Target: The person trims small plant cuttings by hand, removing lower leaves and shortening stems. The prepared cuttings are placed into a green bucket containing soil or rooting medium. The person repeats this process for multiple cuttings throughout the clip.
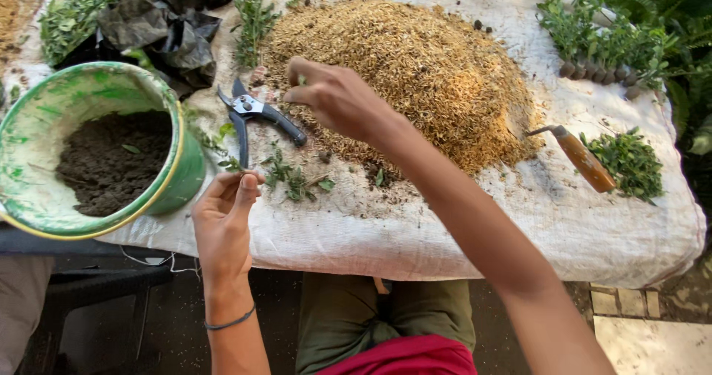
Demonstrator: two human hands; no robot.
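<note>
Left hand [225, 210] raised palm-up at the near edge of the tabletop [475, 234], thumb and fingertips pinched narrow on a small green sprig [231, 165], presumably to keep the thin stem steady and clear of the litter below. Right hand [337, 97] reaching forward over the near slope of the husk heap [415, 71], fingers curled in a loose grip; something small and green just visible at the fingertips, though too little shown to tell whether held.

Pruners [256, 115] lying open just left of the right hand, blades towards the far edge, dark handles splayed, within easy reach of both hands. More cuttings [293, 178] scattered between the hands, small-leaved and limp.

Husk heap dry, golden, flaky, piled in a broad low mound on pale coarse-woven sacking that covers the tabletop and hangs over its edge. Green bucket [89, 149] at the left edge, paint worn and streaked, part-filled with dark crumbly soil. Crumpled black plastic [163, 19] behind it. Trowel [578, 156] with a smooth orange wooden handle resting at the right foot of the heap, beside a bunch of leaves [630, 163]. Row of small potted seedlings [601, 48] at the far right.
</note>
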